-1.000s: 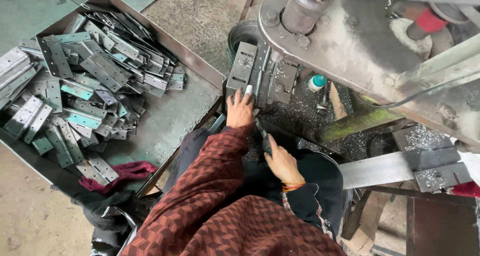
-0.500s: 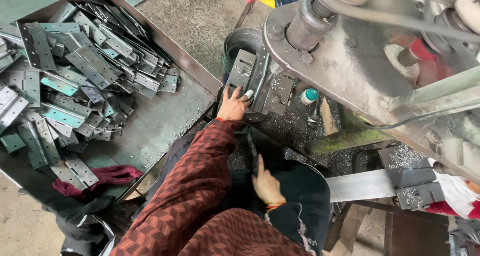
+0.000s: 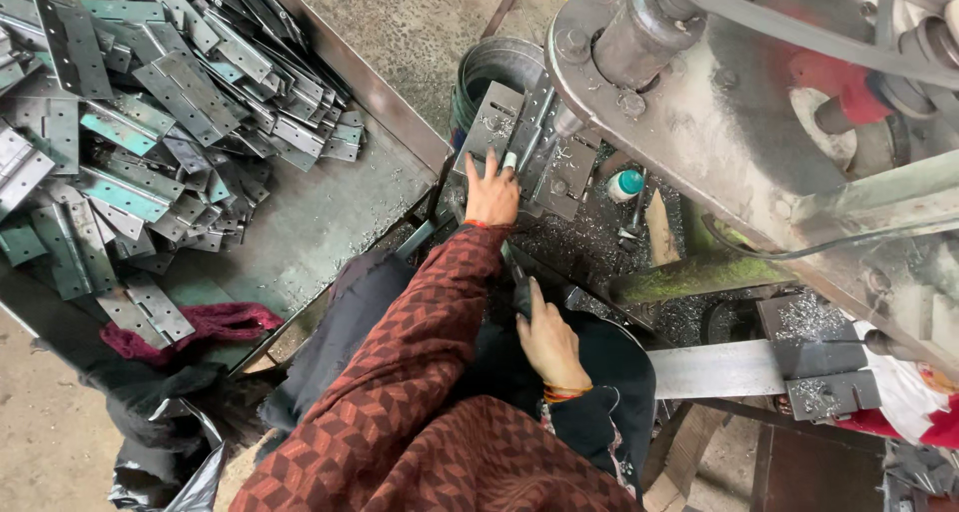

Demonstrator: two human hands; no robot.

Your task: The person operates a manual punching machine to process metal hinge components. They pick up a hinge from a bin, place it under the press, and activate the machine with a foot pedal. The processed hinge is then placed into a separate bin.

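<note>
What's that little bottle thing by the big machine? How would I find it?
Start at the big grey machine filling the upper right. Just below its round edge, on the bed strewn with metal shavings, stands a small white bottle with a teal cap, right of the grey metal plate that the left hand touches. It is the only white and teal thing among dull grey metal.

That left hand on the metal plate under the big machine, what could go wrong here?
1. The left hand lies flat on a metal plate right at the machine; fingers could get caught or pinched there.
2. Metal shavings cover the bed beside that hand, and both hands are bare, so cuts seem likely.
3. The right hand grips a dark handle; a loose patterned sleeve nearby might snag.
</note>
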